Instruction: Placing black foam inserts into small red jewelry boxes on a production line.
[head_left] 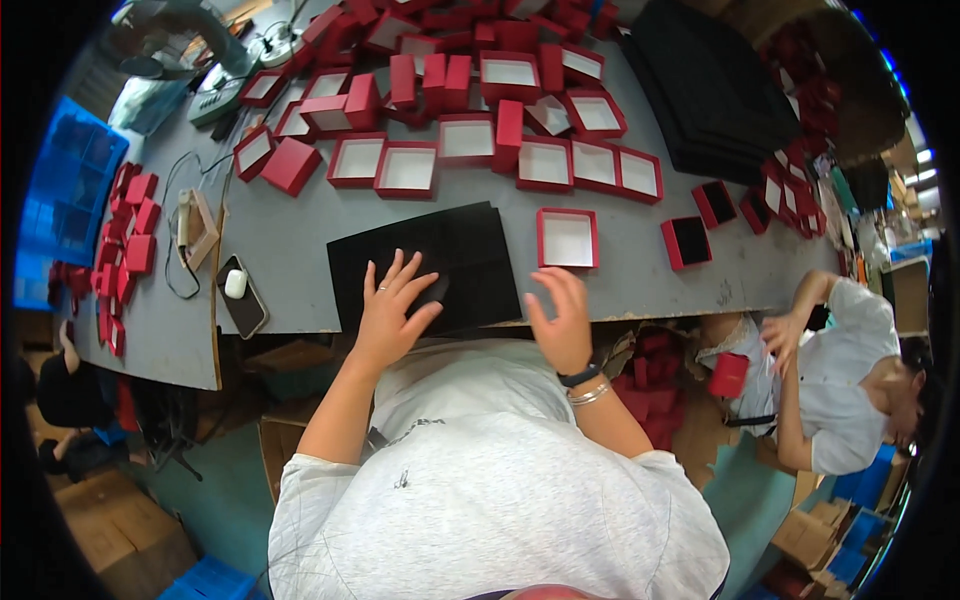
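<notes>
My left hand point(392, 305) lies flat with fingers spread on a black foam sheet point(470, 250) at the near edge of the grey table point(280, 250). My right hand point(562, 318) hovers with fingers loosely apart at the sheet's right front corner, holding nothing. A small dark square piece point(436, 288) sits on the sheet beside my left fingertips. An open red box with a white lining point(567, 238) stands just beyond my right hand.
Several open red boxes and lids point(470, 110) crowd the far half of the table. A stack of black sheets point(705, 90) lies at the far right. A phone with a white earbud case point(240, 292) rests at left. Another person point(840, 370) sits at right holding a red box.
</notes>
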